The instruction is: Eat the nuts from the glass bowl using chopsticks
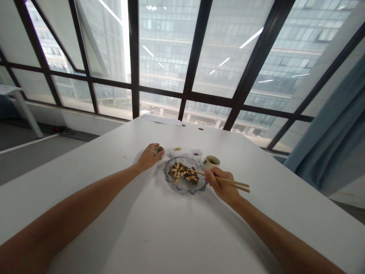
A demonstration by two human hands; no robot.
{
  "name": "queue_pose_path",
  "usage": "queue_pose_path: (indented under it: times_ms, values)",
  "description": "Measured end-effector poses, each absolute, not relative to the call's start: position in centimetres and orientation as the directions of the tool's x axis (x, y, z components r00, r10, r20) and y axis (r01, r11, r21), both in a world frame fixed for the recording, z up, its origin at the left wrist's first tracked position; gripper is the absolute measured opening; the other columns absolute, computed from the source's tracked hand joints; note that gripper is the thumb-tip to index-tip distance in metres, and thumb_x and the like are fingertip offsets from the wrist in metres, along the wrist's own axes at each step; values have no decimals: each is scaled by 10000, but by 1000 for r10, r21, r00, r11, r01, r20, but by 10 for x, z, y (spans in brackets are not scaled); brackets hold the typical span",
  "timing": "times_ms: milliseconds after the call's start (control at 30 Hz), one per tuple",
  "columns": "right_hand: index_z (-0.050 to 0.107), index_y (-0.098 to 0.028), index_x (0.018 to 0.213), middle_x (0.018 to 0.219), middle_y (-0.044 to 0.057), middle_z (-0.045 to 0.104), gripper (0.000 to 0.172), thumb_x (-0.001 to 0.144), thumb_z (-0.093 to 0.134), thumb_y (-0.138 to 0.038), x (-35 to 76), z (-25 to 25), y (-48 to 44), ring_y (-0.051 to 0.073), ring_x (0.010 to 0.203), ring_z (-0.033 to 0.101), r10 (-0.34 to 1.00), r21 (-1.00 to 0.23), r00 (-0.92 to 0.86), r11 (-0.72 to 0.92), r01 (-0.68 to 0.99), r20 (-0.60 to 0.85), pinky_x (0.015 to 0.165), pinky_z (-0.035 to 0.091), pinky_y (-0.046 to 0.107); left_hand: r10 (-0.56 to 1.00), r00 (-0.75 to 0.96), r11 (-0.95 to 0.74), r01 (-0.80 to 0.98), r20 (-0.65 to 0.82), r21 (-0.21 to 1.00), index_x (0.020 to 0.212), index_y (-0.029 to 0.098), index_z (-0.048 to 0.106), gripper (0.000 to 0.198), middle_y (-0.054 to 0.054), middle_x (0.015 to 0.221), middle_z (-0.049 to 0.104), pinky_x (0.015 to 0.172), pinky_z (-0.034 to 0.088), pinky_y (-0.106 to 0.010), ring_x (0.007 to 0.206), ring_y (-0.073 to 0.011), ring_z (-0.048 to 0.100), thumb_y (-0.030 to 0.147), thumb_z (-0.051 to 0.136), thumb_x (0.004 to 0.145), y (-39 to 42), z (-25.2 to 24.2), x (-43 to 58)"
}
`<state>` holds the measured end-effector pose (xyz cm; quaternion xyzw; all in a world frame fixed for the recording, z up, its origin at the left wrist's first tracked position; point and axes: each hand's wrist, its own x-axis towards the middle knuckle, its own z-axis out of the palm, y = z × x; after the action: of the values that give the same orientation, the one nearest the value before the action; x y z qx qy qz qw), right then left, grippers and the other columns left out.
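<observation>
Left hand (148,156) clasping cup (157,150), right hand (225,185) pinching chopsticks (240,183)

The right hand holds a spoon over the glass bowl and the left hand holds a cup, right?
It's not a spoon: the head view shows the right hand holding chopsticks over the glass bowl. The left hand holds a cup.

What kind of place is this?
Probably an office or similar workroom, though nothing confirms it: tall dark-framed windows facing a large building, strip-light reflections in the glass, and a plain white table.
</observation>
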<state>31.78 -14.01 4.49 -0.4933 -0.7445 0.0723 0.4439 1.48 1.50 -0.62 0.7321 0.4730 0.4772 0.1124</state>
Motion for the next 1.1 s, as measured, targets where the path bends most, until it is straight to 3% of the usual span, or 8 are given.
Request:
queue_pose_path:
  times_ms: [133,267,500,700,933,1100]
  values:
    - [610,-212,632,500,21,620,510,930,510,-615,321,44,-135,142,421,558,821,-668,3,463,582,571,435,435,262,799,96,-528,586,594,615,1169,175,562,447,-150,1228,649,1025,475,-456,1145,-271,619,502,582,865,14,-6,15]
    - [619,-189,709,517,30,641,539,850,566,-706,325,43,-129,127,380,521,843,-854,229,404,328,487,356,389,241,802,86,-521,586,592,621,1166,176,564,440,-149,1218,653,1016,482,-465,1131,-272,626,492,590,861,13,-6,16]
    - [625,-176,710,507,35,641,554,760,660,-726,331,35,-129,128,376,524,867,-920,309,358,159,391,356,402,242,807,99,-522,580,582,625,1171,180,562,433,-153,1227,651,1019,483,-461,1144,-270,622,488,587,868,11,-4,14]
    - [615,-184,709,508,26,632,556,810,599,-731,330,36,-133,126,375,527,848,-885,278,383,265,450,355,405,237,814,95,-511,585,573,630,1163,167,566,441,-160,1239,647,1029,473,-468,1149,-276,617,484,592,858,11,-3,14]
    - [645,-198,689,571,42,673,520,908,522,-654,333,36,-139,153,458,595,842,-699,18,436,566,540,454,461,265,813,94,-511,588,575,627,1156,174,565,438,-152,1230,652,1019,480,-460,1136,-270,624,495,586,859,11,-2,15]
    - [642,-220,650,501,13,620,507,920,515,-630,329,38,-139,159,434,575,832,-641,-30,448,623,553,455,442,276,813,96,-511,590,574,625,1162,179,563,450,-149,1228,655,1023,477,-466,1140,-274,622,512,579,861,11,-2,15]
